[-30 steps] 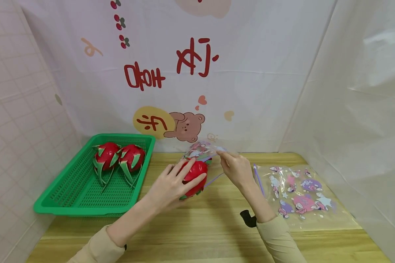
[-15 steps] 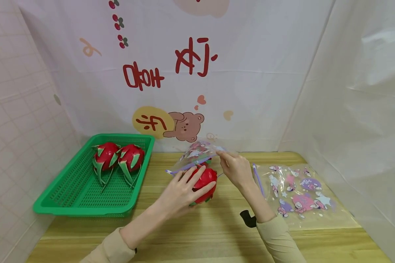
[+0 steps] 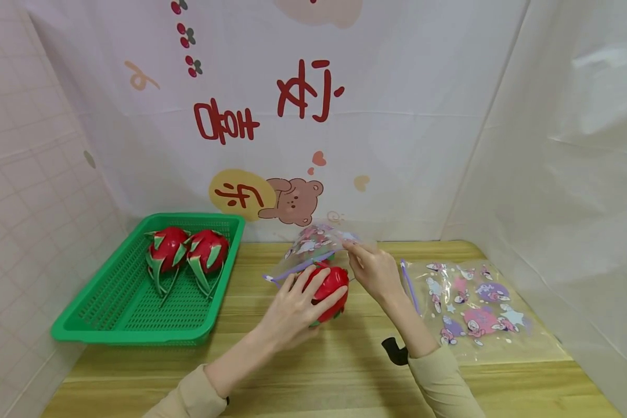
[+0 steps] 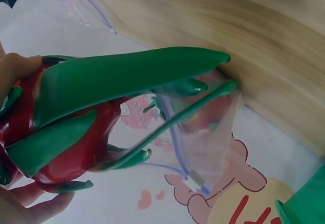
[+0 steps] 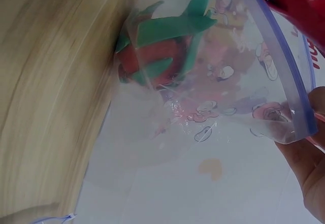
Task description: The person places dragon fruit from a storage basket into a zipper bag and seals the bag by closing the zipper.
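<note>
My left hand (image 3: 292,307) grips a red dragon fruit (image 3: 335,284) with green scales, its fingers spread over the top. In the left wrist view, the long green leaves of this fruit (image 4: 71,155) point toward the mouth of a clear printed zip bag (image 4: 223,148). My right hand (image 3: 378,273) pinches the bag's purple zip edge at one corner and keeps the mouth raised. Inside the bag (image 5: 203,117) lies another dragon fruit (image 5: 157,54), seen through the plastic in the right wrist view. The held fruit is just outside the mouth.
At the left stands a green basket (image 3: 136,335) with two dragon fruits (image 3: 169,247) in it. A second printed zip bag (image 3: 480,313) lies flat at the right. Beside my right forearm is a black object (image 3: 394,351). A printed white curtain (image 3: 397,145) hangs behind the table.
My left hand has carried the dragon fruit to the right, in front of the bag's mouth. The right hand has stayed almost still, holding the bag's edge.
</note>
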`<state>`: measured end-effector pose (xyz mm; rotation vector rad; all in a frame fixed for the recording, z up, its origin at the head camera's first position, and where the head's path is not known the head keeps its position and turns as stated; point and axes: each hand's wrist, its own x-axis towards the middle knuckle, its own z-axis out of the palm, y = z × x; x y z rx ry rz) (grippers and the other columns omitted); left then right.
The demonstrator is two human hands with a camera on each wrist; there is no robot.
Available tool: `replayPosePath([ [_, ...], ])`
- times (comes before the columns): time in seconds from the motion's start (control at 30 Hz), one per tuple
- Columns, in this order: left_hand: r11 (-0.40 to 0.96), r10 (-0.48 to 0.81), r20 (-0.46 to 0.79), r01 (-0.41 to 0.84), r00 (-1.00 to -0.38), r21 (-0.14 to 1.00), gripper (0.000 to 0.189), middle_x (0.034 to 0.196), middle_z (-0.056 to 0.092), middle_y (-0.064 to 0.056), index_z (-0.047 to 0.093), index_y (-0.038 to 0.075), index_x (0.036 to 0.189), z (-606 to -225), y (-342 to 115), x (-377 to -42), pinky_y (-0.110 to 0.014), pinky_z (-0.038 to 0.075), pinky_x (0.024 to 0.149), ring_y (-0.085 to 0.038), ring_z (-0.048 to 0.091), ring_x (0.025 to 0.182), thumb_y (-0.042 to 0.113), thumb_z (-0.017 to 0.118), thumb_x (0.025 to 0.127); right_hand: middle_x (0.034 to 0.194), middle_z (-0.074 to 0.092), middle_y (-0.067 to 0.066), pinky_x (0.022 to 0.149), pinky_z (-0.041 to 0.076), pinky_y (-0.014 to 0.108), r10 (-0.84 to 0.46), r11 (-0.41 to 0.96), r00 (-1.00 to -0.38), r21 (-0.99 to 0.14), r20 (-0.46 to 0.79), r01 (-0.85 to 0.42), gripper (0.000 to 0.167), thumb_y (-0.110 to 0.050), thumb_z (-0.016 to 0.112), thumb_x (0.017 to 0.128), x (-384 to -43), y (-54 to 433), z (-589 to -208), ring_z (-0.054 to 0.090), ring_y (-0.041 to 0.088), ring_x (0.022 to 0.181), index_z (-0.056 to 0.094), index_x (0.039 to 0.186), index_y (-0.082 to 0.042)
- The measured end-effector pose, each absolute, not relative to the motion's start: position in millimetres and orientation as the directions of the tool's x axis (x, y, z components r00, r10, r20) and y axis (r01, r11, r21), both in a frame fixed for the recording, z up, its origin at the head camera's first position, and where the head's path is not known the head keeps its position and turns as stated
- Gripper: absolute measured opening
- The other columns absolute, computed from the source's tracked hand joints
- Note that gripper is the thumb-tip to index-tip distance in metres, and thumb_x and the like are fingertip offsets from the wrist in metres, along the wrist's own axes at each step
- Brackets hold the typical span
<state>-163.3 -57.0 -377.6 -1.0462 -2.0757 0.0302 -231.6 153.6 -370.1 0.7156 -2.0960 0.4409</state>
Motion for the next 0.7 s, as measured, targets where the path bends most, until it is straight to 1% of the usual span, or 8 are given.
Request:
replayPosePath([
  [0.17, 0.683, 0.663, 0.656, 0.649, -0.360, -0.335, 0.088, 0.132, 0.051, -0.011, 0.052, 0.026, 0.131, -382.4, -53.8, -165.9, -0.044, 0.053, 0.087, -0.032, 0.053, 0.117, 0.046, 0.087, 0.054, 0.087, 0.075, 0.007, 0.052, 0.053, 0.029, -0.332, 0.762, -0.491, -0.078, 0.806, -0.643, 0.027, -0.001, 0.071, 0.078, -228.9, 157.9, -374.0, 0.067, 0.018, 0.060, 0.073, 0.104, -0.009],
  [0.3, 0.706, 0.640, 0.663, 0.637, -0.388, -0.308, 0.088, 0.134, 0.051, -0.012, 0.052, 0.025, 0.131, -385.7, -52.2, -168.4, -0.045, 0.053, 0.087, -0.034, 0.052, 0.119, 0.043, 0.088, 0.053, 0.096, 0.074, 0.009, 0.058, 0.056, 0.032, -0.346, 0.765, -0.526, -0.092, 0.777, -0.638, 0.033, -0.002, 0.076, 0.075, -223.0, 161.6, -376.5, 0.070, 0.022, 0.069, 0.072, 0.107, -0.008],
  [0.47, 0.726, 0.618, 0.670, 0.626, -0.411, -0.285, 0.088, 0.135, 0.050, -0.012, 0.052, 0.024, 0.131, -389.2, -50.9, -172.9, -0.047, 0.054, 0.087, -0.034, 0.052, 0.120, 0.043, 0.088, 0.053, 0.104, 0.072, 0.011, 0.066, 0.058, 0.036, -0.361, 0.780, -0.588, -0.111, 0.724, -0.616, 0.044, 0.000, 0.080, 0.069, -214.8, 164.6, -378.8, 0.071, 0.028, 0.081, 0.070, 0.111, -0.008],
  [0.5, 0.727, 0.618, 0.669, 0.625, -0.414, -0.284, 0.088, 0.135, 0.050, -0.012, 0.052, 0.024, 0.131, -389.7, -50.6, -173.6, -0.047, 0.054, 0.087, -0.034, 0.052, 0.120, 0.043, 0.088, 0.053, 0.105, 0.072, 0.011, 0.067, 0.058, 0.036, -0.360, 0.784, -0.596, -0.114, 0.718, -0.611, 0.044, 0.000, 0.080, 0.069, -214.1, 164.7, -379.3, 0.071, 0.028, 0.082, 0.069, 0.112, -0.007],
  [0.57, 0.726, 0.624, 0.659, 0.624, -0.420, -0.289, 0.088, 0.135, 0.050, -0.013, 0.052, 0.024, 0.132, -390.9, -50.0, -174.6, -0.048, 0.054, 0.087, -0.034, 0.051, 0.120, 0.044, 0.088, 0.053, 0.103, 0.072, 0.011, 0.063, 0.057, 0.034, -0.352, 0.789, -0.603, -0.120, 0.715, -0.603, 0.040, 0.000, 0.079, 0.071, -214.0, 164.1, -379.3, 0.070, 0.025, 0.077, 0.070, 0.109, -0.007],
  [0.7, 0.710, 0.649, 0.633, 0.635, -0.422, -0.305, 0.088, 0.136, 0.050, -0.013, 0.053, 0.024, 0.131, -395.2, -47.8, -174.3, -0.048, 0.054, 0.087, -0.034, 0.052, 0.120, 0.044, 0.088, 0.053, 0.091, 0.073, 0.006, 0.052, 0.053, 0.029, -0.337, 0.812, -0.578, -0.081, 0.743, -0.579, 0.022, -0.007, 0.078, 0.075, -219.5, 160.5, -376.0, 0.067, 0.019, 0.064, 0.073, 0.096, -0.008],
])
